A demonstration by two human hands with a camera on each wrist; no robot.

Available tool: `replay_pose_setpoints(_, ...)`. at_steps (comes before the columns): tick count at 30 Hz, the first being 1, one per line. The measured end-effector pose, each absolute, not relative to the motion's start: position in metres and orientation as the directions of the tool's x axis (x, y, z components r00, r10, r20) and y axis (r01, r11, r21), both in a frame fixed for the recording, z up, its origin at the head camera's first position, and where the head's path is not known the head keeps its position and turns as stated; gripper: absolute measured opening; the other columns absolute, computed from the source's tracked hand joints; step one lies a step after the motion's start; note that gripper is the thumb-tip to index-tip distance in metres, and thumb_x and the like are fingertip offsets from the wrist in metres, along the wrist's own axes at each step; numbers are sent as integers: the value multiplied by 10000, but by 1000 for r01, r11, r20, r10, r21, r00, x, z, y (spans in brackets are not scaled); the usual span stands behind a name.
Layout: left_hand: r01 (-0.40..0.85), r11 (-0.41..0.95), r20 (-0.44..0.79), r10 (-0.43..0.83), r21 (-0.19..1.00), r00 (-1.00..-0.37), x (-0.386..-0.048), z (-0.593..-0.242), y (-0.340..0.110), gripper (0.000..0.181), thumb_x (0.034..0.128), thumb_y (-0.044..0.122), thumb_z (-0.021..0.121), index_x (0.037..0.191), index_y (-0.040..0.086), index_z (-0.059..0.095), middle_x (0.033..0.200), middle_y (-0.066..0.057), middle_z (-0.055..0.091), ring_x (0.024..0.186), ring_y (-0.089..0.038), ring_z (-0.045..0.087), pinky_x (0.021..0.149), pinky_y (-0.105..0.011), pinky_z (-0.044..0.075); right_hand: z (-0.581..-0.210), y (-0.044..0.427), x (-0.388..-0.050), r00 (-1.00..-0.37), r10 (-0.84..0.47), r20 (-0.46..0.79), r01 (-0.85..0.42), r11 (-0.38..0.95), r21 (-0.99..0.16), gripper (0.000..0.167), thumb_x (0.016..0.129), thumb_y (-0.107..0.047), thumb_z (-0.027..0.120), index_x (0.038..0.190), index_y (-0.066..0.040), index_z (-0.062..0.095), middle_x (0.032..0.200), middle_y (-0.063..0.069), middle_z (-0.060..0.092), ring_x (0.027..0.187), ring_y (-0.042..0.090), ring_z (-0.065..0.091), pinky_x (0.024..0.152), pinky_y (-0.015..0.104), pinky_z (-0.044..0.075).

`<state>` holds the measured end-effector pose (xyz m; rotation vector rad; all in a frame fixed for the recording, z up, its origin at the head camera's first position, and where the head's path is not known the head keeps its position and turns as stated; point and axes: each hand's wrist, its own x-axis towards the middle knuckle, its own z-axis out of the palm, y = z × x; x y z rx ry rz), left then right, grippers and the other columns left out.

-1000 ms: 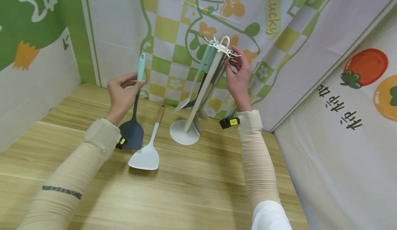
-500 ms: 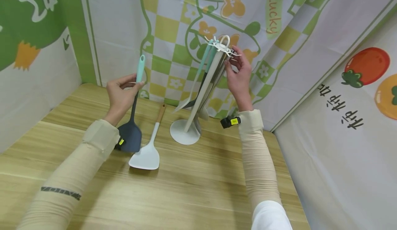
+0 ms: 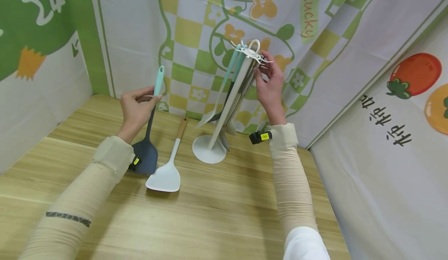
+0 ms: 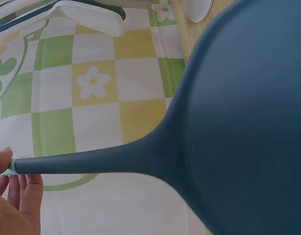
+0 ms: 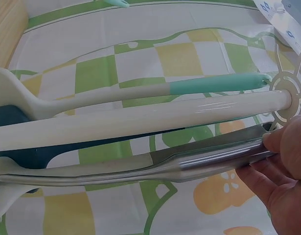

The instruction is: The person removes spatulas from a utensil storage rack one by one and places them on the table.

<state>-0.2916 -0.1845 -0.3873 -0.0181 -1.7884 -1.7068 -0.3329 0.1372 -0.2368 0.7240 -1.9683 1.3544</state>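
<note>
My left hand (image 3: 136, 112) pinches the turquoise handle of a dark blue-grey spatula (image 3: 146, 153), whose broad blade hangs downward. That blade (image 4: 248, 112) fills the right side of the left wrist view. A white utensil rack (image 3: 227, 106) stands on the table with a hooked ring on top. My right hand (image 3: 271, 85) is up at the ring, and in the right wrist view its thumb and fingers pinch the end of a steel-handled utensil (image 5: 209, 165). The head of this utensil is cut off, so its kind is unclear. Turquoise-handled utensils (image 3: 231, 63) hang on the rack's other side.
A white spatula (image 3: 166, 178) with a wooden handle lies on the wooden table (image 3: 210, 221), between the dark spatula and the rack's round base (image 3: 203, 153). A patterned curtain (image 3: 189, 30) hangs just behind the rack. A printed wall (image 3: 371, 182) borders the table's right side.
My left hand's dark spatula has sunk a little and shifted slightly left. My right hand stays at the rack's top, nearly still.
</note>
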Motion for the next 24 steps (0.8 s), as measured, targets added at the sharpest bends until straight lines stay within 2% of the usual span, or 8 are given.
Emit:
replay_pose_setpoints(4, 418, 166, 448, -412, 893, -793, -292, -389, -185, 300, 891, 73, 779, 1183, 16, 743, 1136, -237, 728, 757, 46, 671, 678, -90, 564, -235, 136, -329, -645, -86, 759, -740, 319, -592, 388, 962, 132, 565, 1349, 115, 546, 1229, 285, 632, 1090, 421, 653, 939, 380, 599)
replay_pose_setpoints(11, 392, 186, 433, -404, 901, -806, -292, -391, -187, 318, 895, 90, 777, 1201, 13, 734, 1143, -228, 729, 760, 49, 663, 659, -84, 555, -234, 136, -330, -626, -102, 773, -759, 306, -575, 387, 959, 144, 558, 1346, 130, 542, 1220, 304, 630, 1076, 423, 657, 945, 474, 589)
replay_pose_setpoints(17, 370, 187, 415, -399, 910, -818, -296, -394, -191, 341, 887, 92, 785, 1212, 10, 725, 1149, -200, 735, 746, 65, 655, 640, -75, 545, -234, 137, -333, -634, -106, 766, -752, 313, -580, 379, 961, 138, 557, 1340, 115, 551, 1223, 278, 635, 1082, 378, 663, 960, 452, 588)
replay_pose_setpoints(24, 373, 221, 432, -383, 901, -817, -295, -396, -191, 308, 905, 74, 761, 1202, -2, 728, 1155, -271, 710, 738, 85, 645, 669, -78, 555, -235, 138, -332, -650, -105, 753, -738, 324, -592, 377, 966, 127, 561, 1343, 103, 554, 1233, 259, 639, 1088, 380, 666, 942, 389, 602)
